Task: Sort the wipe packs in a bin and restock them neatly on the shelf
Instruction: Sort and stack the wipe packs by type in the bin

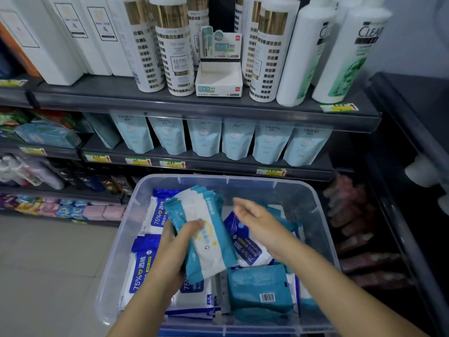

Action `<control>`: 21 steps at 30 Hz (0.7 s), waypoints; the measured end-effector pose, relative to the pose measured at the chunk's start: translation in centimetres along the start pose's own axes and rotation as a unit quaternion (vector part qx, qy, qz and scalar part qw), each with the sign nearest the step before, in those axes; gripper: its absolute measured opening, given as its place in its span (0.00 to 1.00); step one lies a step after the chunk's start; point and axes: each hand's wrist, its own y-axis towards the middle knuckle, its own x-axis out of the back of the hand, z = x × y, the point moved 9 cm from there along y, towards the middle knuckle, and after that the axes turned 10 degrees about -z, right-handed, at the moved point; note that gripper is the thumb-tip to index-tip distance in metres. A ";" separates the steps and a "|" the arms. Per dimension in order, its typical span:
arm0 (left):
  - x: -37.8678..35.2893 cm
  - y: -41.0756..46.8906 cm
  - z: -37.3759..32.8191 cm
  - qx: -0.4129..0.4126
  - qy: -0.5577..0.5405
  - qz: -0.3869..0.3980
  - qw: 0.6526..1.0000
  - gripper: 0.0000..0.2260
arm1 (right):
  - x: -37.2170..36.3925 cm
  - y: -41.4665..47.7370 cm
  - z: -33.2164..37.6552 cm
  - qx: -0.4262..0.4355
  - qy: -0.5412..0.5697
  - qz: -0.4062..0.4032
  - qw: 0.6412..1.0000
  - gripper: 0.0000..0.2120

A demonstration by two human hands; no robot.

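Observation:
A clear plastic bin (323, 215) stands in front of the shelves and holds several wipe packs. My left hand (181, 242) grips a fanned stack of teal-and-white wipe packs (206, 229) above the bin. Just right of the stack, my right hand (257, 222) hovers with relaxed fingers and holds nothing. Blue-and-white "75%" alcohol wipe packs (142, 268) lie along the bin's left side. A teal pack with a barcode (260, 288) lies at the front right.
The dark shelf (206, 107) above carries white bottles and a small open cardboard display box (218, 77). One shelf lower stand pale blue pouches (269, 142). Further goods fill the lower left shelves. A dark rack (413, 132) rises at the right, tiled floor (48, 263) lies left.

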 end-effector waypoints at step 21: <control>1.3 0.8 0.2 0.009 -0.078 -0.036 0.996 0.16 | 8.2 5.9 -5.7 0.035 -0.295 -0.150 0.943 0.12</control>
